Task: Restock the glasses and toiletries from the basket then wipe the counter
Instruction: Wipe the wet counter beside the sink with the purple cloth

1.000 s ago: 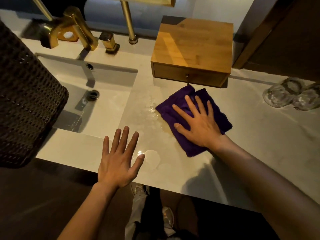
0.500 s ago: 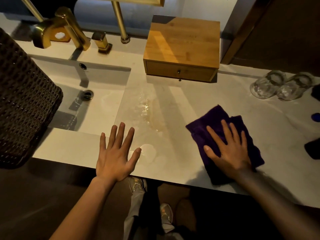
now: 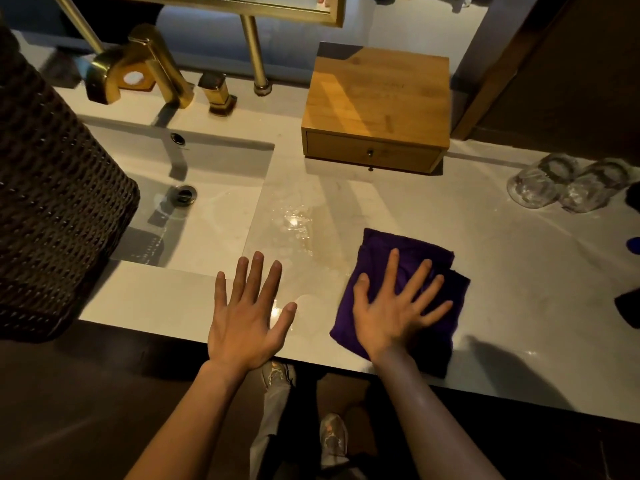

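A folded purple cloth (image 3: 426, 258) lies flat on the pale marble counter (image 3: 519, 289) near its front edge. My right hand (image 3: 391, 313) presses down on the cloth with fingers spread. Beside it, my left hand (image 3: 246, 313) rests flat and empty at the counter's front edge, fingers apart. A wet patch (image 3: 294, 223) glistens between the sink and the cloth. Two clear glasses (image 3: 568, 185) stand at the right. The dark woven basket (image 3: 52, 209) fills the left side, over the sink's edge.
A wooden drawer box (image 3: 377, 109) sits at the back of the counter. The sunken sink (image 3: 194, 209) with gold faucet (image 3: 138, 64) lies at the left. Dark objects (image 3: 628, 306) and a blue item (image 3: 633, 244) show at the right edge.
My right hand slid the cloth from in front of the wooden box out to the right, then back left toward the front edge. My left hand stayed put.
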`<state>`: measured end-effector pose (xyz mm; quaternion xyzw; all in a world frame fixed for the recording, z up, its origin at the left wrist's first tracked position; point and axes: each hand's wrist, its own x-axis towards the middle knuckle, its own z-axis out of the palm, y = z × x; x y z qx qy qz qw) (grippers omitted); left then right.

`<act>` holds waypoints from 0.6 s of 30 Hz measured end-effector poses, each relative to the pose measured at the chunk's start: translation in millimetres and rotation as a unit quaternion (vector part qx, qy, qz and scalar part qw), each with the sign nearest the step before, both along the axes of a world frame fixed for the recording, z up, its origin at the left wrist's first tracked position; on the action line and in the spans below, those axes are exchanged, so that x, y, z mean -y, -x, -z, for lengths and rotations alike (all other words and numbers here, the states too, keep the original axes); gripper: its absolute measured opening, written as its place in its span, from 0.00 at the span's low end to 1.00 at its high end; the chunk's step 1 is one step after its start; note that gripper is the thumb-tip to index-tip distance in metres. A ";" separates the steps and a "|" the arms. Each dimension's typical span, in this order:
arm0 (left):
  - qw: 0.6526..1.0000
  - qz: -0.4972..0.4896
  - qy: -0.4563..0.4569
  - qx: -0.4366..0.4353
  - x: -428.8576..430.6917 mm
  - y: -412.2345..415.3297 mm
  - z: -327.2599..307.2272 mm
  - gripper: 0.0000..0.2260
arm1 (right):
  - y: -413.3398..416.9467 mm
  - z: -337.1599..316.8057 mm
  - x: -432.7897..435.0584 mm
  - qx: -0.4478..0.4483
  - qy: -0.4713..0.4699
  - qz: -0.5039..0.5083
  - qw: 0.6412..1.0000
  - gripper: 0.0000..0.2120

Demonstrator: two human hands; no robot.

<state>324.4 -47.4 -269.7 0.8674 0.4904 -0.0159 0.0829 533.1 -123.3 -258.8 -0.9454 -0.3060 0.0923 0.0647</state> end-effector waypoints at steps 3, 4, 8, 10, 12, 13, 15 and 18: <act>1.000 0.000 0.003 0.004 -0.8 0.8 0.8 0.33 | 1.4 -0.2 -29.5 0.002 0.018 -0.032 0.999 0.36; 1.000 0.000 0.004 0.004 -1.1 0.8 1.1 0.34 | 1.0 -0.4 -39.4 0.003 0.019 -0.044 0.999 0.36; 1.000 -0.002 0.009 0.002 -1.0 0.4 0.4 0.35 | -1.1 -1.5 -80.8 0.001 0.015 -0.093 0.996 0.36; 1.000 -0.004 0.020 0.004 -1.0 -0.3 -2.2 0.35 | -5.3 -1.8 -100.1 0.002 0.017 -0.123 0.992 0.36; 0.999 -0.004 0.037 0.022 -1.7 1.2 -4.9 0.35 | -12.8 -2.6 -118.3 0.006 0.025 -0.168 0.985 0.37; 0.998 -0.004 0.048 0.043 -2.5 2.8 -6.6 0.35 | -17.9 -3.1 -126.4 0.007 0.028 -0.200 0.979 0.37; 0.994 -0.014 0.065 0.084 -4.5 8.5 -10.7 0.33 | -29.8 -4.0 -140.0 0.011 0.028 -0.279 0.960 0.36; 0.997 -0.046 0.030 0.062 -14.6 25.4 -15.6 0.32 | -45.6 -5.7 -155.2 0.017 0.025 -0.405 0.914 0.33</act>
